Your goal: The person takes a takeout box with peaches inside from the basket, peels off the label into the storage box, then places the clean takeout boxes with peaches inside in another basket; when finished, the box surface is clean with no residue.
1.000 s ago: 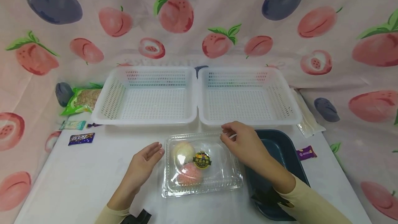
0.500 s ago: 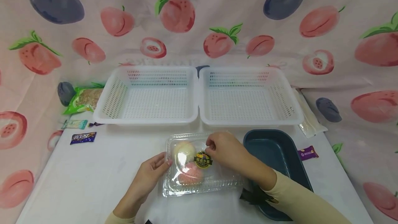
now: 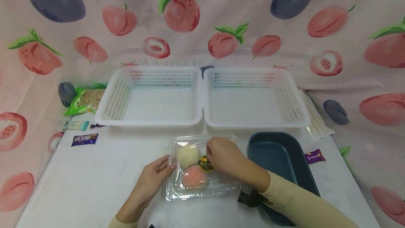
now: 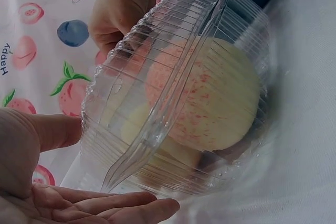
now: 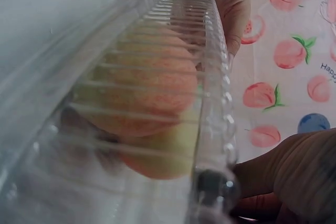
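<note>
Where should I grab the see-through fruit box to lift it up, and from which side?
Best to take the clear fruit box by its two short ends, one hand from the left and one from the right. Its flat rim sticks out all round, giving fingers a ledge, while the domed lid looks thin and slippery. The left hand already rests at the left end; the right hand lies on top.

Backdrop was pink fruit-print cloth [image 3: 202, 20], peaches + dark plums w/ green leaves, draped behind and down both sides of the table. Cloth also showed in both wrist views, w/ "Happy" lettering. White table [image 3: 79, 182] ran front to back, surface plain. Lighting was even, soft, no hard shadows.
</note>
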Demonstrator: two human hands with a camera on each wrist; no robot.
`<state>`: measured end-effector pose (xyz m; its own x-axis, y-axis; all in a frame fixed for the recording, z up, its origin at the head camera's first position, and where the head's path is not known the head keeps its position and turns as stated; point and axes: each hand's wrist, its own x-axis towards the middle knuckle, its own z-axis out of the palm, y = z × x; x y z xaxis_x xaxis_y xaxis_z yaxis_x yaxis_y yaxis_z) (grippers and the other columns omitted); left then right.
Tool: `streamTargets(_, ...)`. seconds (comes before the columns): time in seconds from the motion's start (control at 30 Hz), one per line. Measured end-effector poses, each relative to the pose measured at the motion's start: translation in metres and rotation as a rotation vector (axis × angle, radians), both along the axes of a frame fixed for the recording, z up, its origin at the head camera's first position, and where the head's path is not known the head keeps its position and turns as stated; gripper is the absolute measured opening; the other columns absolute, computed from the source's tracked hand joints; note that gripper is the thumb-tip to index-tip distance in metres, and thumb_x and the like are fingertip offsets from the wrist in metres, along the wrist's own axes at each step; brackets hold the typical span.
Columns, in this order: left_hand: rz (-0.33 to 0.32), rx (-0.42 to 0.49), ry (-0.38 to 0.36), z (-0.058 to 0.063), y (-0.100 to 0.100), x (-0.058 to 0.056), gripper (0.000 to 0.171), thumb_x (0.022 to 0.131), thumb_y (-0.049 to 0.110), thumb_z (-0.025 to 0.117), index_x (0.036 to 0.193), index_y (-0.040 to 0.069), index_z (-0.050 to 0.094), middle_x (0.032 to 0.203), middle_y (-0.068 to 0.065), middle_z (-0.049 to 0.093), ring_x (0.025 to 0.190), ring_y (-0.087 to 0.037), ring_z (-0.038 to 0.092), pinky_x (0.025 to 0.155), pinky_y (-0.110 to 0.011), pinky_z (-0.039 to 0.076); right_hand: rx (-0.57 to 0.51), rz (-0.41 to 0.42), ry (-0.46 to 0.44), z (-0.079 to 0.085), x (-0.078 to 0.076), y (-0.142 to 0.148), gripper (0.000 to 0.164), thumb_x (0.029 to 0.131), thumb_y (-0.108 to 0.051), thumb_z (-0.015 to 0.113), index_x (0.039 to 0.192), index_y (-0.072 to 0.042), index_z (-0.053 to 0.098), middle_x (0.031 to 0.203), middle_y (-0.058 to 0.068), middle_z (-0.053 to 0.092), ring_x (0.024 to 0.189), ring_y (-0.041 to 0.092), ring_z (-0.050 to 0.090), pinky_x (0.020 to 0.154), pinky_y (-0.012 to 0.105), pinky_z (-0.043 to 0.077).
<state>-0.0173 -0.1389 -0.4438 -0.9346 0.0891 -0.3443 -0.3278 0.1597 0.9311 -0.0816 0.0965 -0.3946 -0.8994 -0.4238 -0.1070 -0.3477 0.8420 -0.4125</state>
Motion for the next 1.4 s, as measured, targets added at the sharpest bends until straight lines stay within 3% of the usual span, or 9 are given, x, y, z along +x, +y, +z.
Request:
streamTargets(0.3, -0.009, -0.024, 0.012, 0.000, 0.000, 0.000, 0.064, 0.103, 0.020, 0.067, 0.150, -0.016, 0.041, 0.145, -0.033, 0.055, 0.137, -0.044, 0.055, 0.108, -0.042, 0.053, 0.113, -0.015, 0.060, 0.003, 0.014, -0.001, 0.012, 0.089, -0.011, 0.080, 0.084, -0.002, 0.073, 0.082, 0.004, 0.062, 0.068, 0.014, 0.057, 0.056, 0.031, 0.055)
streamTargets(0.57, 0.000, -0.013, 0.007, 0.000, 0.000, 0.000, 0.064, 0.102, 0.019, 0.069, 0.149, -0.016, 0.043, 0.145, -0.032, 0.056, 0.138, -0.043, 0.055, 0.110, -0.043, 0.051, 0.116, 0.001, 0.133, -0.002, 0.016, -0.001, 0.020, 0.088, -0.011, 0.081, 0.075, -0.002, 0.069, 0.075, 0.004, 0.056, 0.061, 0.016, 0.050, 0.050, 0.035, 0.051)
streamTargets(0.87, -0.015, -0.033, 0.018, -0.003, -0.002, -0.002, 0.066, 0.102, 0.021, 0.069, 0.149, -0.017, 0.042, 0.145, -0.033, 0.056, 0.137, -0.044, 0.055, 0.108, -0.043, 0.053, 0.105, -0.029, 0.042, 0.000, 0.010, -0.002, 0.021, 0.088, -0.011, 0.079, 0.074, -0.005, 0.066, 0.074, 0.002, 0.057, 0.062, 0.013, 0.052, 0.053, 0.031, 0.051)
streamTargets(1.2, -0.003, -0.023, 0.010, -0.003, -0.002, -0.001, 0.062, 0.102, 0.018, 0.069, 0.149, -0.015, 0.044, 0.143, -0.032, 0.058, 0.135, -0.043, 0.058, 0.108, -0.043, 0.054, 0.086, -0.039, 0.002, 0.000, 0.007, -0.002, 0.015, 0.088, -0.009, 0.078, 0.078, -0.006, 0.067, 0.074, 0.003, 0.063, 0.063, 0.014, 0.055, 0.054, 0.031, 0.051)
streamTargets(1.4, -0.008, -0.035, 0.020, -0.004, -0.002, -0.002, 0.063, 0.102, 0.021, 0.069, 0.148, -0.015, 0.045, 0.143, -0.032, 0.059, 0.134, -0.043, 0.060, 0.107, -0.045, 0.055, 0.079, -0.032, -0.021, 0.002, 0.006, -0.001, 0.020, 0.087, -0.006, 0.075, 0.070, -0.009, 0.065, 0.068, 0.000, 0.061, 0.059, 0.012, 0.052, 0.051, 0.029, 0.048)
